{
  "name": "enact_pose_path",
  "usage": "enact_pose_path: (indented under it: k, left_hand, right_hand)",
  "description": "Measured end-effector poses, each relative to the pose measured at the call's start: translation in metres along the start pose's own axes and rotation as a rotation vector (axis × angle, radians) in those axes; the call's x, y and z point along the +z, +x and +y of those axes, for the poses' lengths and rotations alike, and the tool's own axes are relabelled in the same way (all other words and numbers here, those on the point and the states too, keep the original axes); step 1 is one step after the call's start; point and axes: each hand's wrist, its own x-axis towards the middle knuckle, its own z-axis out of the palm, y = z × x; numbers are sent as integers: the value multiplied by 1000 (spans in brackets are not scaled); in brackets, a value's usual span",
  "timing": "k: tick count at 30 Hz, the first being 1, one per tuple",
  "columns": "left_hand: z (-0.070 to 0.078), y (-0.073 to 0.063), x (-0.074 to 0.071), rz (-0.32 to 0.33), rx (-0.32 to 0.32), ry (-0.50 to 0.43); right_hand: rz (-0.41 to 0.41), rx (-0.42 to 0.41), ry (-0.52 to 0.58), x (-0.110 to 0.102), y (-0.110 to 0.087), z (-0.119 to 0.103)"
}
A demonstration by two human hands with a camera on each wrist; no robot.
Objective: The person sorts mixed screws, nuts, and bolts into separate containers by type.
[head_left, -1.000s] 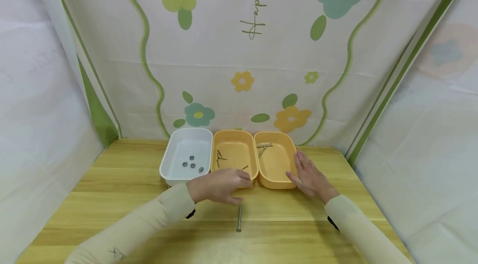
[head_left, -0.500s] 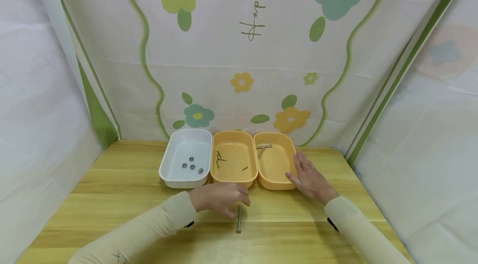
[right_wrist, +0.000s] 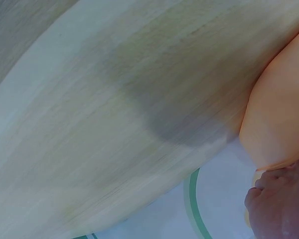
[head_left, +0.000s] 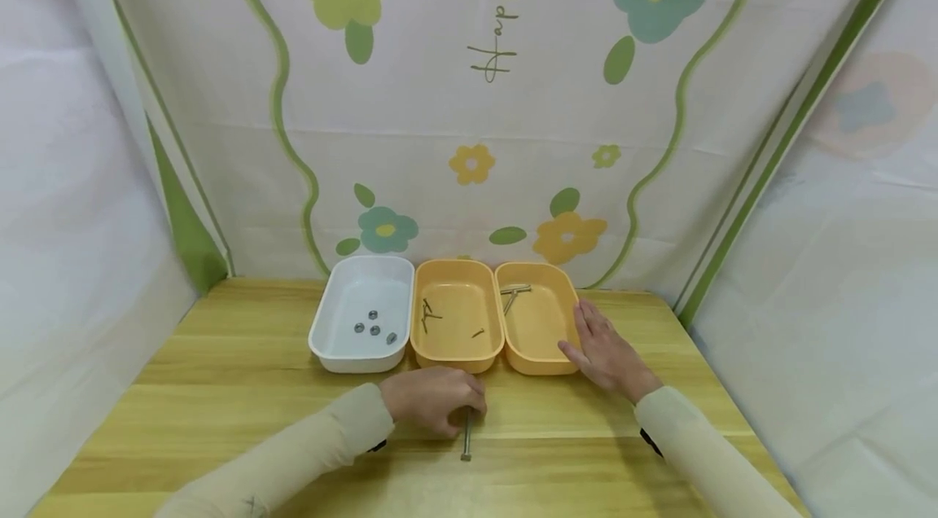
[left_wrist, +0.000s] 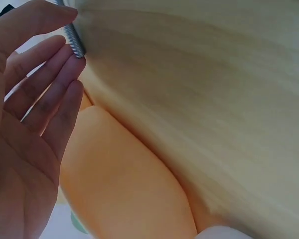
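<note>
A long metal bolt (head_left: 466,438) lies on the table in front of the middle tray, its head toward me. My left hand (head_left: 436,400) is at its far end. In the left wrist view the bolt's threaded end (left_wrist: 75,42) sits between thumb and fingertips of the left hand (left_wrist: 37,94), which pinch it. My right hand (head_left: 607,351) rests with fairly straight fingers against the side of the right yellow tray (head_left: 542,366). Longer bolts (head_left: 516,290) lie in that tray. Several small screws (head_left: 427,314) are in the middle yellow tray (head_left: 458,355).
A white tray (head_left: 355,363) with several nuts (head_left: 374,330) stands at the left of the row, touching the middle tray. Behind the trays hangs a flowered cloth (head_left: 469,111). White cloth walls (head_left: 81,241) flank the wooden table (head_left: 242,355).
My left hand has drawn back from the middle tray's front edge toward me, down to the bolt, and its fingers have closed on the end. The right hand stays against its tray.
</note>
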Motion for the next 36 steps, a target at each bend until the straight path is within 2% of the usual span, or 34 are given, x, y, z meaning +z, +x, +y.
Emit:
enact_pose_path:
  k: [8,17,23,36]
  left_hand:
    - [0,4,0,-28,19,-41]
    - [2,0,1,-93,-59,-124]
    - [6,-3,2,-92,-85,-172]
    - [6,-8,-1,-52,-88,-199]
  right_hand:
    - [-13,10,7,-2,-1,-1]
    - [-10,10,-2,-2,-1,-1]
    - [-8,9,-1,-1,0,-1]
    - [-8,7,-1,-1,0,0]
